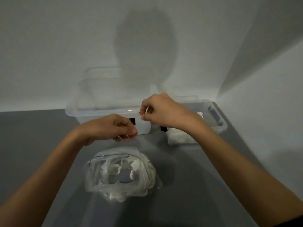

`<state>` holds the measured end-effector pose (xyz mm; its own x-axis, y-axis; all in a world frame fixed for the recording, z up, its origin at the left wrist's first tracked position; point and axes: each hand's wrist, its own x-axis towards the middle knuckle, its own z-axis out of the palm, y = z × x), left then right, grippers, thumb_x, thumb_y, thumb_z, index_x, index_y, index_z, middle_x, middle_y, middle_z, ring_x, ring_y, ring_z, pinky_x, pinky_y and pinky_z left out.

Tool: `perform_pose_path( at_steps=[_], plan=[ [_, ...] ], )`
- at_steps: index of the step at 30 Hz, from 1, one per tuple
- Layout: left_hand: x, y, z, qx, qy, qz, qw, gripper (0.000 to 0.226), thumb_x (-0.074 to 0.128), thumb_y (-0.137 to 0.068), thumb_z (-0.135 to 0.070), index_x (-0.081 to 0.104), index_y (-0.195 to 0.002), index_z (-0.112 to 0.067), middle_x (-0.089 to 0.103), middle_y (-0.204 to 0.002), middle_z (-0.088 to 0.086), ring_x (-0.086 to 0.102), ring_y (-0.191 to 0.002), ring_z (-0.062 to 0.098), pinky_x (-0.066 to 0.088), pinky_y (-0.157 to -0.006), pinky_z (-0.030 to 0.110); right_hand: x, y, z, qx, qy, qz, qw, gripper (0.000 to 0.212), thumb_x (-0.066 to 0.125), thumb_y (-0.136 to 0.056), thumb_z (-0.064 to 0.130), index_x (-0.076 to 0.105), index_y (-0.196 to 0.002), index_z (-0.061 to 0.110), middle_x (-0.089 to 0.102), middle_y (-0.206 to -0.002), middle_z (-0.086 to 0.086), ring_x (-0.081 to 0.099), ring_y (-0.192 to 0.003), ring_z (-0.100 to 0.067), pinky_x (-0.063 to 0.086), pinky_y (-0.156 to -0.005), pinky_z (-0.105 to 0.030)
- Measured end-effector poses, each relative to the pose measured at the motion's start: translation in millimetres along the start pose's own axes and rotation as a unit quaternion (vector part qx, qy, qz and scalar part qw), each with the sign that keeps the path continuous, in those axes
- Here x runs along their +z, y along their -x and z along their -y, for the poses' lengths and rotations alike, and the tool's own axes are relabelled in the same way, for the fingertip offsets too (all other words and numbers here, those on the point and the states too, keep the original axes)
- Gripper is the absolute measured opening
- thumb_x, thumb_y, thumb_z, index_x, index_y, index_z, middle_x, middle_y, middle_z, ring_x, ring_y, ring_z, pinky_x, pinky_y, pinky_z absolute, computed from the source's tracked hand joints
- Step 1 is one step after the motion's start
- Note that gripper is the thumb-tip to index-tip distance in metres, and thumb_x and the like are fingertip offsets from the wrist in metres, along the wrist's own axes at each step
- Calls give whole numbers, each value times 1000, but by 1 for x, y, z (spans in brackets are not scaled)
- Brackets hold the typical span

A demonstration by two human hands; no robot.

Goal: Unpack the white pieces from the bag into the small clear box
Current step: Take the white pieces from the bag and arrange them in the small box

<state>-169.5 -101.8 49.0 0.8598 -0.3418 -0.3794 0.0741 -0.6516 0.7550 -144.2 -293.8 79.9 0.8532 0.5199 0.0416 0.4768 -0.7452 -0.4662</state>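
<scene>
Grey worktop (32, 136) lies under your arms, with white walls (65, 46) behind it. Your left grip (114, 126) pinches the low left edge of a flat white piece (144, 128), fingers curled in. Your right grip (164, 110) pinches its top right edge with thumb and finger. The piece is held up just in front of the clear box (98, 111), whose rim runs behind both grips. Another white lump (178, 136) shows under your right wrist; it is hard to tell if it is inside the box. Nearer to you than the grips sits the bag (98, 185), open, with crumpled white pieces (136, 164) inside.
</scene>
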Motion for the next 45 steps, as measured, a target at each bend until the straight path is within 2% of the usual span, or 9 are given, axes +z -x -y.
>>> perform_pose_path(
  at_steps=[7,10,13,15,18,24,35,41,45],
  plan=[
    [26,22,62,-65,-71,153,984,20,56,-93,-19,70,-103,-6,73,-98,11,68,-90,20,54,-79,24,76,10,39,-3,-26,48,998,11,62,-89,12,71,-95,9,68,-87,-2,63,-78,-11,55,-79,-28],
    [54,7,74,-46,-171,90,980,21,51,-91,-18,67,-97,-7,70,-95,7,67,-93,25,53,-80,30,91,16,40,19,-29,34,999,15,59,-90,5,72,-96,8,71,-91,-5,60,-80,-9,54,-80,-25],
    [83,-6,80,-34,-241,-21,970,26,44,-97,-22,62,-109,-8,61,-104,4,57,-85,13,33,-62,17,96,22,40,51,-38,19,998,21,53,-89,-2,72,-94,6,63,-76,2,54,-68,-3,45,-67,-9],
    [99,-19,96,-27,-245,-75,966,24,47,-97,-27,62,-108,-11,61,-102,3,60,-90,14,37,-68,15,98,26,41,69,-48,9,996,23,52,-89,-4,72,-92,6,55,-66,10,52,-61,3,39,-59,-1],
    [112,-34,118,-82,-140,-150,975,26,54,-91,-40,61,-101,-17,65,-95,3,64,-95,23,48,-75,32,103,30,41,85,-61,3,995,21,53,-88,-2,73,-91,7,55,-65,14,53,-59,4,43,-55,0],
    [117,-40,126,-73,-67,-176,979,31,52,-91,-36,45,-62,-26,49,-60,-9,51,-62,11,43,-62,27,113,37,37,112,-81,-12,990,15,60,-87,3,73,-92,9,56,-64,15,57,-62,2,44,-56,-3],
    [60,32,109,16,-117,-135,984,18,71,-80,-25,55,-72,-26,63,-72,-6,62,-66,10,50,-64,27,104,59,33,162,-255,-102,948,16,62,-87,1,71,-83,14,70,-71,-7,69,-69,-15,57,-62,-21],
    [20,58,96,32,131,-215,967,10,70,-83,-10,63,-84,-2,71,-70,10,60,-51,4,47,-50,13,116,58,44,164,-331,-127,921,14,62,-88,6,69,-91,18,70,-80,-6,69,-73,-16,57,-62,-23],
    [15,62,91,41,246,-221,943,9,70,-84,-14,65,-87,-7,68,-69,9,58,-56,5,41,-55,21,120,53,52,171,-430,-93,881,15,68,-87,19,68,-100,10,73,-86,-8,69,-72,-17,56,-61,-26]
  ],
)
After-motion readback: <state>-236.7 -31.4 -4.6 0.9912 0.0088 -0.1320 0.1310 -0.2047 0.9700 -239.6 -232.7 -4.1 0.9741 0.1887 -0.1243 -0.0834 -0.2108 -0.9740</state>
